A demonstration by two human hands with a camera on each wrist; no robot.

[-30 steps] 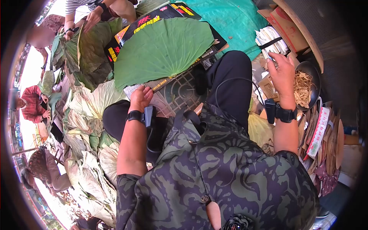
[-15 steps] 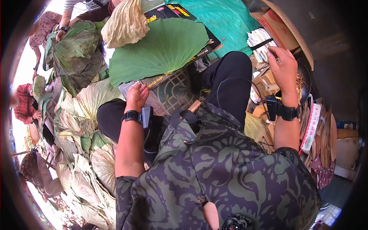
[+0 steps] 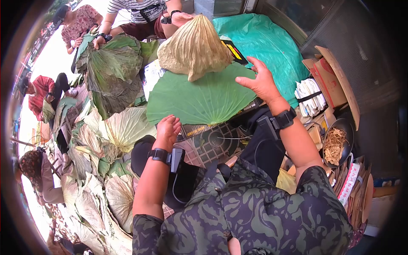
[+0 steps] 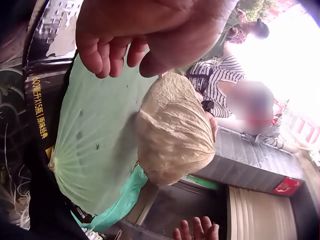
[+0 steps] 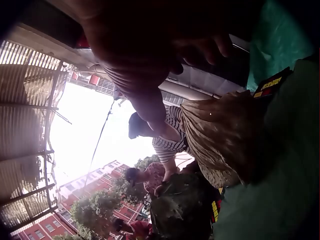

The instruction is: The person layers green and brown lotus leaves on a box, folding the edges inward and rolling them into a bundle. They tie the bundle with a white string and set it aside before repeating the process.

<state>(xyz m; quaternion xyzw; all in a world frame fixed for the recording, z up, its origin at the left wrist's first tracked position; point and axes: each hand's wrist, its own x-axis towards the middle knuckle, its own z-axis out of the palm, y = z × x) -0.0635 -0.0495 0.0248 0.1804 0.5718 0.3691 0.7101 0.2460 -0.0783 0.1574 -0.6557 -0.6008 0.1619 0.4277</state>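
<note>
A broad green lotus leaf [image 3: 212,102] lies over dark printed cardboard [image 3: 193,131] in front of my knees. Above it is a dry tan lotus leaf [image 3: 193,49], bunched into a cone, with another person's hand [image 3: 182,18] at its top. My left hand [image 3: 169,128] is at the green leaf's near left edge, its fingers loosely bent and holding nothing. Raised over the leaf's right side, my right hand [image 3: 262,83] has thumb and fingers spread, with nothing between them. In the left wrist view the dry leaf [image 4: 175,132] overlaps the green one.
Dark withered leaves [image 3: 112,70] are in the same person's other hand. Pale dried leaves [image 3: 97,208] pile up at left. A teal tarp [image 3: 263,40], a cardboard box [image 3: 331,80], tied papers [image 3: 309,95] and a black pan [image 3: 350,136] with brown shreds stand at right.
The other person's dry tan leaf has come in over the green leaf from the far left. My right hand has swung from the right side to over the green leaf.
</note>
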